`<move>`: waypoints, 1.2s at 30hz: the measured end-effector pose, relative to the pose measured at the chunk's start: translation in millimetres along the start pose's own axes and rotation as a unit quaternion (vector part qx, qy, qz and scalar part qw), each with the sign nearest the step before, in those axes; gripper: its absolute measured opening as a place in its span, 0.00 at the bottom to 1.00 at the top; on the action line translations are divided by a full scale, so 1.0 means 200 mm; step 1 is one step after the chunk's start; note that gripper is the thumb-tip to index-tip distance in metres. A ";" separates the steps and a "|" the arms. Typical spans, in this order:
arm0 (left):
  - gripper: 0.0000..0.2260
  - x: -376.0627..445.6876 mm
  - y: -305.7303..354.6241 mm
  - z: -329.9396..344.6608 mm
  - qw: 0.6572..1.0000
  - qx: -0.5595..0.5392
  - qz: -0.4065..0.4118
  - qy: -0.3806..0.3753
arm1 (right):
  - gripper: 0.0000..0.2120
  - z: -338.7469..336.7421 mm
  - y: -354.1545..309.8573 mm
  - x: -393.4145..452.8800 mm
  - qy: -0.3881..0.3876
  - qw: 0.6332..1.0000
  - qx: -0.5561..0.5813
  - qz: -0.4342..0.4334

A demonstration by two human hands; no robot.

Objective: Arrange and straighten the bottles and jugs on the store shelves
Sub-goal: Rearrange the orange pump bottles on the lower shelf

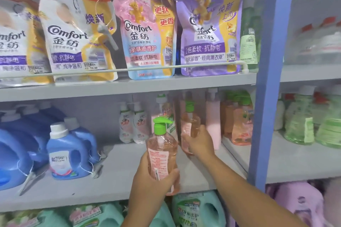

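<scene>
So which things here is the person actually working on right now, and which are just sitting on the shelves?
In hand:
- clear pink pump bottle with green pump, gripped by left hand
- second pink pump bottle, held by right hand

Just shelved:
- blue detergent jugs
- Comfort refill pouches
- opaque pink bottle

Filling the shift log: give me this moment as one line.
left hand: grips near pump bottle | right hand: grips far pump bottle | place: middle shelf

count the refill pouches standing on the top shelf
4. A white pouch cut off at the left edge, a second white pouch, a pink pouch, then a purple pouch. More may sit behind.
</scene>
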State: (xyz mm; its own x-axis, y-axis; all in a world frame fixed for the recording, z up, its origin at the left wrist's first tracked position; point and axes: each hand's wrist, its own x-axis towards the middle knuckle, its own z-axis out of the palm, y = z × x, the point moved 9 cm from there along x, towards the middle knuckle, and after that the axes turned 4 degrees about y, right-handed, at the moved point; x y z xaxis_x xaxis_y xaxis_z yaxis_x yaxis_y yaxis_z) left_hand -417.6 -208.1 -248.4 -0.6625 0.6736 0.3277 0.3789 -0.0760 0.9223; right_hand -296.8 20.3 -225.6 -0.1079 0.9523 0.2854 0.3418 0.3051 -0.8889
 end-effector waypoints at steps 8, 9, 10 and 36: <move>0.25 0.06 -0.03 -0.06 1.000 -0.014 0.016 -0.011 | 0.17 -0.24 -0.04 -0.43 -0.016 0.995 0.094 -0.014; 0.25 0.06 -0.02 -0.05 1.000 -0.020 0.016 -0.015 | 0.18 -0.29 -0.05 -0.49 -0.016 0.994 0.108 -0.011; 0.25 0.06 -0.02 -0.05 0.999 -0.027 0.015 -0.017 | 0.18 -0.34 -0.05 -0.54 -0.019 0.993 0.120 -0.011; 0.26 -0.74 0.79 1.55 0.993 -0.074 0.050 -0.075 | 0.16 -1.93 0.67 -0.01 -0.005 0.987 0.152 -0.048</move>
State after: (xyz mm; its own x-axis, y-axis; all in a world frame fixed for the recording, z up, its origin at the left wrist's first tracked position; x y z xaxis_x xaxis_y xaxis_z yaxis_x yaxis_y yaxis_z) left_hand -58.5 -91.8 -214.2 -0.5177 0.7584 0.3959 0.3314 -0.2488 0.9101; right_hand 109.9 57.8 -206.1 -0.1363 0.9188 0.3704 0.0340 0.3780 -0.9252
